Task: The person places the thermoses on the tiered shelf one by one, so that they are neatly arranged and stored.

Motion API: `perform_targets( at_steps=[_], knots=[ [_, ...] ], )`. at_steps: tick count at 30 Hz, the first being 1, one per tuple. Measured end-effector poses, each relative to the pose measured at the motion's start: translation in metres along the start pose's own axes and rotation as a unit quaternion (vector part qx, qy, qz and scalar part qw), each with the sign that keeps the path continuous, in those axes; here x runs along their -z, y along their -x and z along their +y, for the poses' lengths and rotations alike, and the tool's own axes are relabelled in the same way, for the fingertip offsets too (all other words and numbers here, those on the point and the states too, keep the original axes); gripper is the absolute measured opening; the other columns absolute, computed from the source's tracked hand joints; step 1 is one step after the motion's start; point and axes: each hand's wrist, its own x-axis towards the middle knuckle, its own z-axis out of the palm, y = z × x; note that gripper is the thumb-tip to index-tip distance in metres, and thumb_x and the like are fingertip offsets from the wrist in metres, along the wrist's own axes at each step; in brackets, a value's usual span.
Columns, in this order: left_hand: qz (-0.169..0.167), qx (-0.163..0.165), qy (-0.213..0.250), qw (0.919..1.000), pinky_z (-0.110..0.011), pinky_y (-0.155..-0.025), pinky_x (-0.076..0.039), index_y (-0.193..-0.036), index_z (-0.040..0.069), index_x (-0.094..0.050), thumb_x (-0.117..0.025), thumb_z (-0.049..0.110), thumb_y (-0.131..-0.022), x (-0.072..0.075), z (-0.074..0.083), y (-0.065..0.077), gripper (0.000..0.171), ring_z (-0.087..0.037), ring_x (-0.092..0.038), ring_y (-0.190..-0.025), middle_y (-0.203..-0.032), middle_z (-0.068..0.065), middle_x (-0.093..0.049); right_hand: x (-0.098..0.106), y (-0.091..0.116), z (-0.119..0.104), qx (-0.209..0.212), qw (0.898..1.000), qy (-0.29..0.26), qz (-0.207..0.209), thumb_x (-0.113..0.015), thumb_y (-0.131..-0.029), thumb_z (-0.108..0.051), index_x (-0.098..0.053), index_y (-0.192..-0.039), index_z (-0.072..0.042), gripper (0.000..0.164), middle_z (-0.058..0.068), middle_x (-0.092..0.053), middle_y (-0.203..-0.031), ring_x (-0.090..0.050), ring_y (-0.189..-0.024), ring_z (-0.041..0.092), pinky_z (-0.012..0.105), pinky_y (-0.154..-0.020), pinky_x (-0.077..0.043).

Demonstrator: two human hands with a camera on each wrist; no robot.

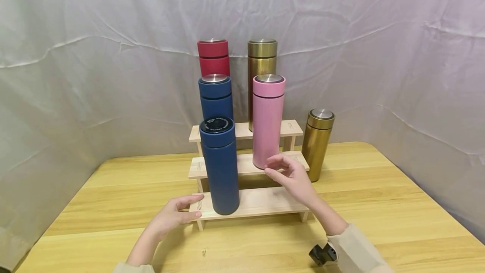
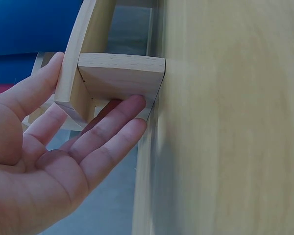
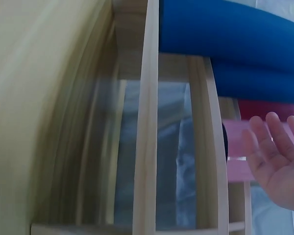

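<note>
My right hand (image 1: 293,178) is beside the base of a pink thermos bottle (image 1: 268,125), which stands upright on the right of the middle step. Its fingers are loosely bent and hold nothing; whether they touch the bottle I cannot tell. At the left end of the three-step wooden stand (image 1: 265,201) is my left hand (image 1: 172,216). In the left wrist view its thumb lies by the board's edge and its loosely extended fingers reach the leg. Upright on the lowest step is a dark blue thermos (image 1: 222,172), with a second blue thermos (image 1: 216,102) behind it.
A red thermos (image 1: 214,62) and a tall gold thermos (image 1: 262,64) stand on the top step. Another gold thermos (image 1: 319,144) stands on the wooden table (image 1: 379,205) to the stand's right. A grey cloth (image 1: 151,33) hangs behind the table.
</note>
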Motion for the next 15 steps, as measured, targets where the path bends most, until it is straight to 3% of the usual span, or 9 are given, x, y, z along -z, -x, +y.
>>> perform_targets(
  at_steps=[8, 15],
  knots=[
    [0.002, 0.002, 0.005, 1.0000, -0.037, -0.082, -0.046, -0.125, -0.009, -0.045, -0.065, 0.012, -0.081, -0.001, 0.001, -0.001, 0.053, -0.042, -0.034, -0.116, -0.130, -0.027, -0.039, 0.021, 0.004, 0.006, 0.021, 0.998, -0.014, 0.058, -0.058, -0.081, 0.009, -0.057, -0.090, 0.013, 0.010, 0.011, -0.062, -0.083, -0.059, -0.067, 0.013, 0.025, -0.053, -0.050],
    [-0.001, 0.001, 0.008, 1.0000, -0.037, -0.083, -0.045, -0.125, -0.009, -0.044, -0.065, 0.012, -0.081, -0.001, 0.001, -0.001, 0.053, -0.042, -0.034, -0.116, -0.131, -0.028, -0.038, 0.045, 0.009, 0.017, 0.000, 0.996, -0.002, 0.088, -0.058, -0.082, 0.008, -0.057, -0.089, 0.012, 0.009, 0.006, -0.063, -0.075, -0.061, -0.067, 0.013, 0.025, -0.052, -0.050]
  ],
)
